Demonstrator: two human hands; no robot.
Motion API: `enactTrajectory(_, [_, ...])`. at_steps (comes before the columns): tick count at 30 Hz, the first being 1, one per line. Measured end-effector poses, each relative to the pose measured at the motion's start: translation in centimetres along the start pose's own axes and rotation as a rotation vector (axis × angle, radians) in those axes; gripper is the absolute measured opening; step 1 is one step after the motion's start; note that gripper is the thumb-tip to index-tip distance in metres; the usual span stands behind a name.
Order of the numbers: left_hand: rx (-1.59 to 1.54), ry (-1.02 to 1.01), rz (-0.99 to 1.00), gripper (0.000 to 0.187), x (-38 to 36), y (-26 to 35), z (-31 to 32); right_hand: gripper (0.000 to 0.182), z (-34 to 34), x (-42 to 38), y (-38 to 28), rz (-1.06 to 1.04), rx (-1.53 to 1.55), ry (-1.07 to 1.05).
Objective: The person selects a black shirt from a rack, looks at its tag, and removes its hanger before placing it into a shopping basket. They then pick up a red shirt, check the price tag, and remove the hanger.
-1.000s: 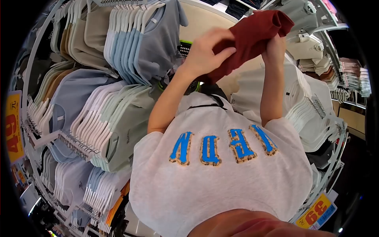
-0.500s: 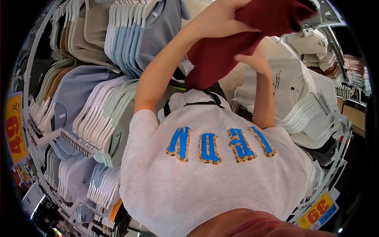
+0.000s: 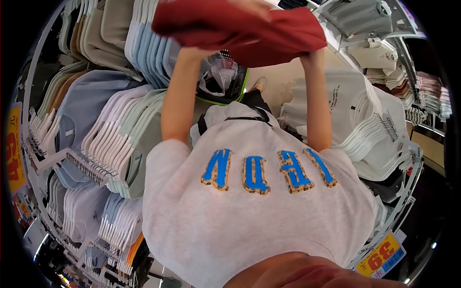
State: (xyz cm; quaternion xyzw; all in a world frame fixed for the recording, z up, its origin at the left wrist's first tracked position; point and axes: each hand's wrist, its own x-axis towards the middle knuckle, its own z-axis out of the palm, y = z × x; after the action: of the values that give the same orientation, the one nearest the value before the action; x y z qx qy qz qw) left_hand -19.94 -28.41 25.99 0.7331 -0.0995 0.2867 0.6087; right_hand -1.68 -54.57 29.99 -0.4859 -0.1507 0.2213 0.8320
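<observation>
A maroon garment (image 3: 283, 36), folded and blurred by motion, stretches across the top of the view between my hands. My left hand (image 3: 196, 53) is at its lower left edge, mostly covered by the cloth. A blurred patch of skin also shows near the top of the garment. At the lower right corner, my right hand (image 3: 313, 56) is closed on the cloth, its fingers smeared by motion. Below the garment, a black basket with a green rim (image 3: 216, 102) stands on the floor with clear plastic in it.
Racks of shirts on white hangers (image 3: 115, 120) line the left side. Pale grey shirts (image 3: 345, 105) hang at the right, with folded clothes (image 3: 372, 55) on shelves behind. Price signs (image 3: 382, 257) stand at both edges. A shoe (image 3: 260, 84) is on the floor.
The maroon garment has swung left and is now spread sideways between both hands. My right hand, earlier apart with its thumb out, is now at the cloth. The basket has come into view.
</observation>
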Motion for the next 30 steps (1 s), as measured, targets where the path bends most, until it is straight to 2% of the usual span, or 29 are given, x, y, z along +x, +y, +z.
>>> enactTrajectory(2, [-0.011,-0.173,0.169,0.049,-1.3,5.4,0.1,0.04,-1.4,0.8,-1.5,-0.018,0.052,0.096])
enactTrajectory(4, [0.141,0.006,-0.385,0.044,-9.5,1.2,1.3,0.039,-2.3,0.7,-1.9,-0.041,0.037,0.077])
enactTrajectory(6, [0.237,0.005,-0.855,0.044,-15.7,-3.6,2.3,0.038,-1.4,-0.2,-1.7,-0.058,0.024,0.051])
enactTrajectory(8, [-0.045,-0.006,-0.864,0.045,-17.7,-3.5,3.4,0.032,1.5,-1.9,-2.0,-0.115,-0.187,0.041])
enactTrajectory(9, [-0.086,-0.01,-0.781,0.051,-16.9,-2.4,4.0,0.028,1.3,-2.2,-1.6,-0.126,-0.365,0.033])
enactTrajectory(10, [-0.092,-0.001,-0.789,0.051,-15.9,-1.4,4.6,0.028,1.1,-2.6,-1.6,-0.114,-0.37,0.029])
enactTrajectory(12, [-0.072,0.029,-0.593,0.066,-12.1,2.3,5.5,0.028,2.5,-4.3,-2.5,-0.198,-0.77,-0.146])
enactTrajectory(14, [-0.129,0.064,-0.365,0.083,-9.4,1.2,6.7,0.03,4.0,-5.2,-4.2,-0.16,-0.791,-0.197])
enactTrajectory(17, [0.032,-0.025,-0.363,0.091,-4.8,3.5,8.9,0.032,4.3,-5.5,-5.9,-0.204,-0.687,-0.277])
enactTrajectory(19, [-0.378,-0.308,-0.477,0.098,-3.3,3.0,10.7,0.032,3.9,-5.6,-6.3,-0.204,-0.607,-0.215])
enactTrajectory(20, [-0.382,-0.313,-0.479,0.098,-3.7,2.6,11.3,0.033,3.9,-5.7,-6.6,-0.208,-0.529,-0.156])
enactTrajectory(22, [-0.96,-0.449,-0.594,0.09,-5.0,1.5,12.6,0.032,3.4,-5.2,-7.3,-0.283,-0.636,-0.207])
enactTrajectory(23, [-1.028,-0.483,-0.597,0.086,-5.6,2.2,12.7,0.034,1.8,-4.1,-7.3,-0.205,-0.698,-0.176])
enactTrajectory(24, [-1.036,-0.484,-0.603,0.086,-5.7,3.2,13.0,0.036,-0.1,-3.1,-7.0,-0.121,-0.759,-0.145])
enactTrajectory(25, [-0.894,-0.558,-0.605,0.089,-5.4,4.5,13.2,0.036,-2.8,-2.3,-5.5,-0.11,-0.761,-0.138])
enactTrajectory(26, [-0.751,-0.622,-0.601,0.093,-5.2,5.5,13.3,0.038,-5.9,-1.4,-3.0,-0.036,-0.613,-0.144])
enactTrajectory(27, [-0.569,-0.565,-0.523,0.083,-5.3,6.0,13.9,0.039,-8.1,-0.6,-1.4,0.038,-0.464,-0.149])
enactTrajectory(28, [-0.574,-0.559,-0.53,0.083,-5.1,6.8,13.8,0.039,-9.4,0.0,-0.8,0.048,-0.465,-0.15])
enactTrajectory(30, [-0.465,-0.521,-0.671,0.074,-4.4,8.5,13.5,0.046,-10.1,0.9,-0.5,0.222,-1.081,-0.739])
